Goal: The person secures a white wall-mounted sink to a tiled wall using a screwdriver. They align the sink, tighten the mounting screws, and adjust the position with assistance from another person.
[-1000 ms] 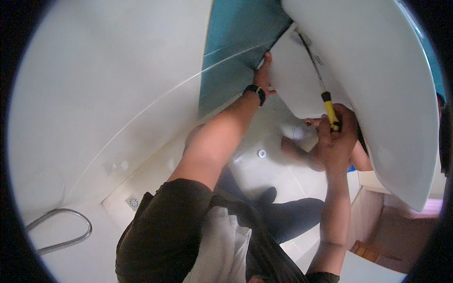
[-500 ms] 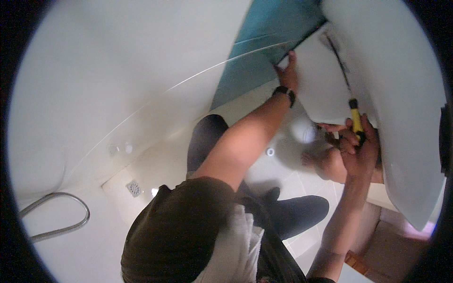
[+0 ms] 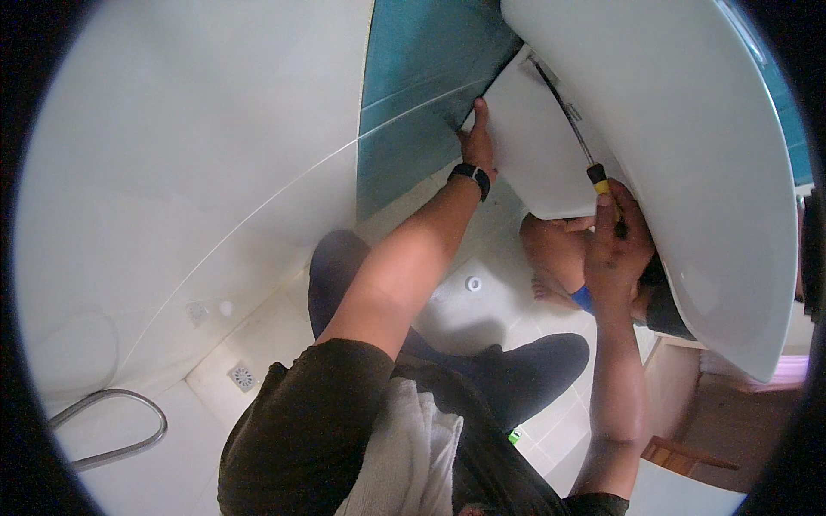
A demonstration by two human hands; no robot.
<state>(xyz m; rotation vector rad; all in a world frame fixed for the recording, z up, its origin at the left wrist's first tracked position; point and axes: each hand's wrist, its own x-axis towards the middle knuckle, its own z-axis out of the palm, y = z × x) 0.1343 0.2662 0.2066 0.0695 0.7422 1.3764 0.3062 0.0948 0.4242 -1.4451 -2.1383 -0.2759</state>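
My right hand (image 3: 621, 236) is closed round the yellow and black handle of a long screwdriver (image 3: 572, 116). The dark shaft runs up along the joint between a white curved panel (image 3: 533, 146) and a large white basin (image 3: 705, 172); its tip lies near the panel's upper corner. At the panel's left edge, by the teal wall, my left hand (image 3: 478, 144) rests with its fingers apart, and a black watch is on that wrist. Another person's fingers (image 3: 578, 224) show at the panel's lower edge, partly hidden by my right hand.
A co-worker's bent leg (image 3: 551, 254) is below the panel. Teal tiles (image 3: 413, 112) line the wall behind. A small white ring (image 3: 473, 283) and a floor drain (image 3: 243, 376) are on the pale floor. A metal shower hose (image 3: 129, 396) curves at lower left.
The view has shifted, so basin and panel appear further left and more of the basin shows. My right hand now sits higher on the screwdriver's handle. My left hand stays at the panel's edge.
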